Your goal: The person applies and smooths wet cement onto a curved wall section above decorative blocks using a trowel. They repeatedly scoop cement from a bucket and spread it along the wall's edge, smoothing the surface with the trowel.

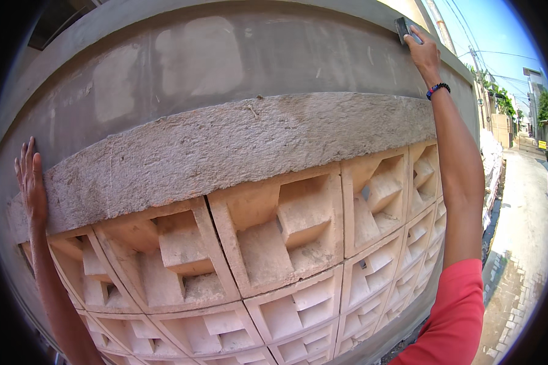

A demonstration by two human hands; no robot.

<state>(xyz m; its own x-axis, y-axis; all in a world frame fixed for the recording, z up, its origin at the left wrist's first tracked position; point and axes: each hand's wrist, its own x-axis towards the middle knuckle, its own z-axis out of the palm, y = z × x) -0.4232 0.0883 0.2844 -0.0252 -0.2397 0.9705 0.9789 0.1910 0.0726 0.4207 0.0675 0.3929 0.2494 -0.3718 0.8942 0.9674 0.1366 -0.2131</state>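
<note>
High on the right, my right hand (423, 53) is closed around the grey handle of a putty knife (402, 30) with a dark, flat blade. The blade lies against or close to the upper edge of the grey plastered wall (286, 55); whether it touches, I cannot tell. A beaded bracelet (438, 90) circles my right wrist. At the far left, my left hand (31, 182) rests flat with its fingers stretched out. It lies on the wall by the end of the rough concrete band (225, 146) and holds nothing.
Below the rough band, rows of pinkish hollow breeze blocks (280, 228) fill the wall. Paler patches (199, 55) mark the plaster, and a ledge (225, 6) runs along the top. To the right, a paved lane (520, 213) leads away past white sacks (491, 164) and a utility pole (478, 79).
</note>
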